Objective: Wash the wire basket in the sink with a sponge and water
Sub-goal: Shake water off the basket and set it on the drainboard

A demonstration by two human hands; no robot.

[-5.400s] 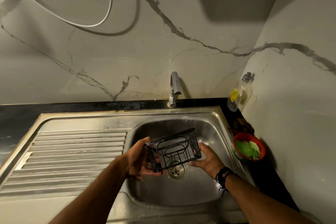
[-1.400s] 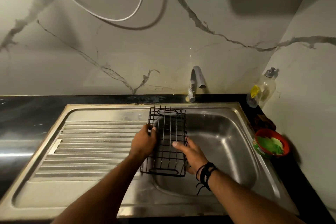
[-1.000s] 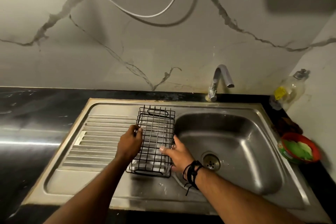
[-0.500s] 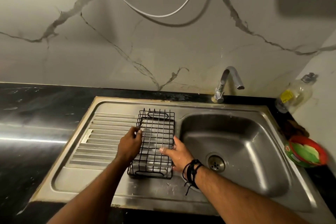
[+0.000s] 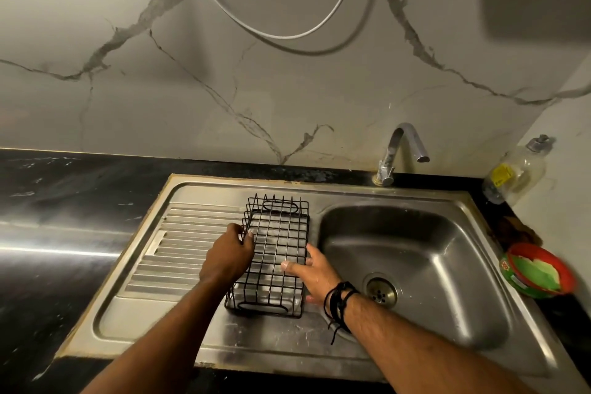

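The wire basket (image 5: 271, 253) lies upside down on the ribbed drainboard (image 5: 192, 240), just left of the sink bowl (image 5: 415, 265). My left hand (image 5: 228, 257) grips its left edge; my right hand (image 5: 311, 272) rests open against its right side. Wet steel is slick, so a careless nudge could send it sliding into the bowl.

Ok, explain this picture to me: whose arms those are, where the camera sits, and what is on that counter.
There is no machine here. A person wears a camera on the head, looking down at their own two bare hands. The left hand grips the left side of a black wire basket, which lies upside down on the ribbed draining board beside the sink bowl. The right hand, open, rests against the basket's right side. The tap is not running. On the right stand a clear bottle and a red-rimmed tub.
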